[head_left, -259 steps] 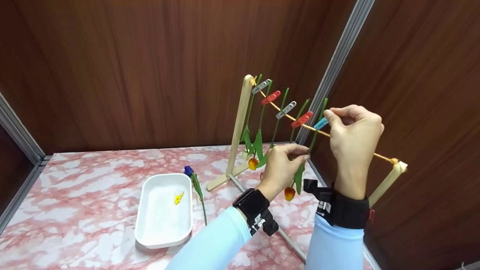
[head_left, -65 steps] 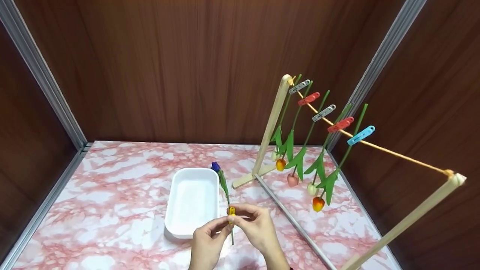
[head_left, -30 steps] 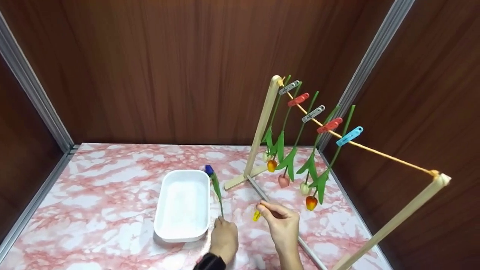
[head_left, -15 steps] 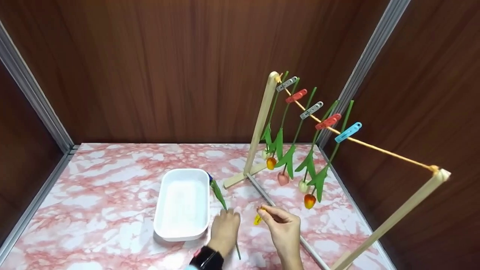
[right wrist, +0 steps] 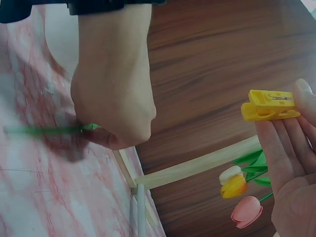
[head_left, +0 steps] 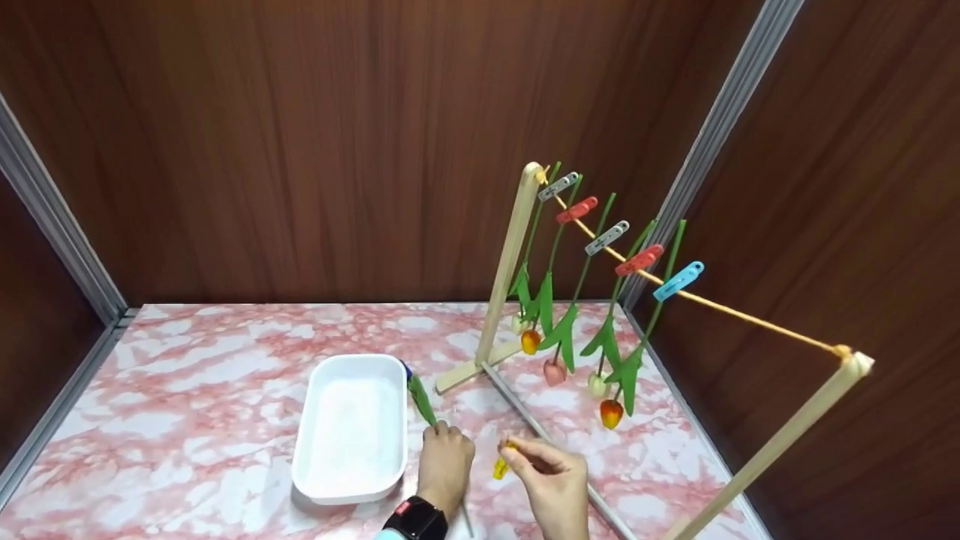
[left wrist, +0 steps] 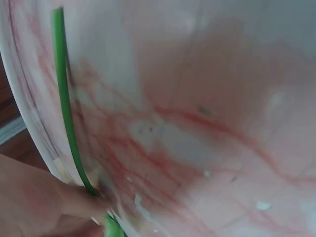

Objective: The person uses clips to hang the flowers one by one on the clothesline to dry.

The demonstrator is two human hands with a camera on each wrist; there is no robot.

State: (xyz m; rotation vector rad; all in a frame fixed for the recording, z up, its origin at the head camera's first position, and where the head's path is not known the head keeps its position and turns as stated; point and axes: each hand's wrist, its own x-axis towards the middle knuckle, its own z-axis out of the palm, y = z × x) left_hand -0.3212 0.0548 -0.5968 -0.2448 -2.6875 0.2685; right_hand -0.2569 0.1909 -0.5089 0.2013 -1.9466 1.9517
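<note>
My left hand (head_left: 446,461) grips the green stem (left wrist: 64,98) of a blue tulip low over the table, right of the white tray. The tulip's leaf (head_left: 421,397) shows beyond the knuckles; its blue head (head_left: 407,370) is partly hidden by the tray's rim. In the left wrist view the stem's cut end sticks out past the fingers. My right hand (head_left: 553,480) pinches a yellow clothespin (right wrist: 269,106) between thumb and fingers, a little to the right of the left hand and apart from it.
An orange cord (head_left: 757,321) runs between two wooden posts (head_left: 506,277). Several tulips hang from it head down, held by grey, red and blue clothespins (head_left: 679,281). The white tray (head_left: 298,457) stands at the left. A grey bar (head_left: 525,416) joins the posts' feet.
The yellow clothespin went from the tray into both hands, then the right hand alone. The left hand moved to the blue tulip, whose head shifted toward the tray. The right hand released the blue clothespin earlier.
</note>
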